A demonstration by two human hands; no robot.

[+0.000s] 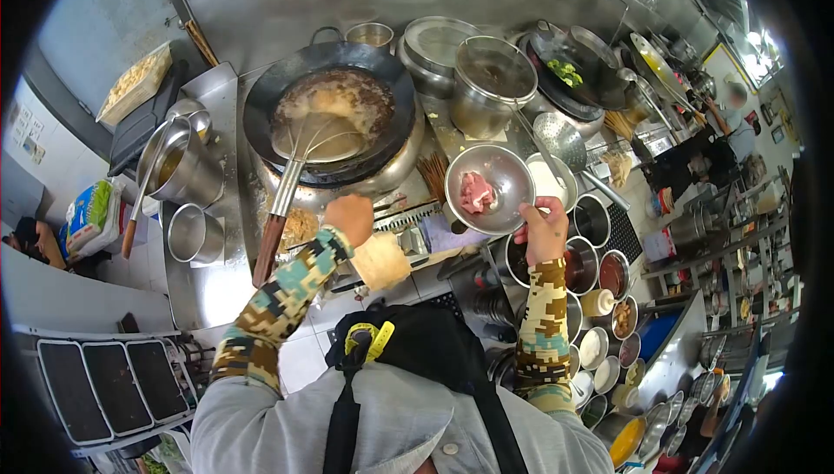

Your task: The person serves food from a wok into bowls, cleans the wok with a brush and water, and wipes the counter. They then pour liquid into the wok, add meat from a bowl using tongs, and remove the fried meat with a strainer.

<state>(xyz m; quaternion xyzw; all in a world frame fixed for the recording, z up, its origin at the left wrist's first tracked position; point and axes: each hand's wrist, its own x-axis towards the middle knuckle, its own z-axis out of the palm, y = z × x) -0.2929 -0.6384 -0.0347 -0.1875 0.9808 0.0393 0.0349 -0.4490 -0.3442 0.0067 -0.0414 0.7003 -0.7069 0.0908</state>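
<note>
My left hand (350, 218) is closed in front of the large black wok (258, 118); what it grips, if anything, is hidden. A beige cloth (380, 262) is just beside it. My right hand (545, 226) pinches the rim of a steel bowl (512, 180), which has raw pink meat (476, 193) inside. Brown, foamy liquid (369, 96) fills the wok. A wire strainer (328, 137) lies over it, its wooden handle (270, 251) pointing toward my body, near my left forearm.
Steel pots (195, 233) stand at the left. Behind the bowl is a tall pot (482, 111); a second wok (599, 83) holds greens (565, 72). A perforated ladle (560, 139) rests right of it. Several sauce containers (613, 274) line the right side. A person (740, 126) stands far right.
</note>
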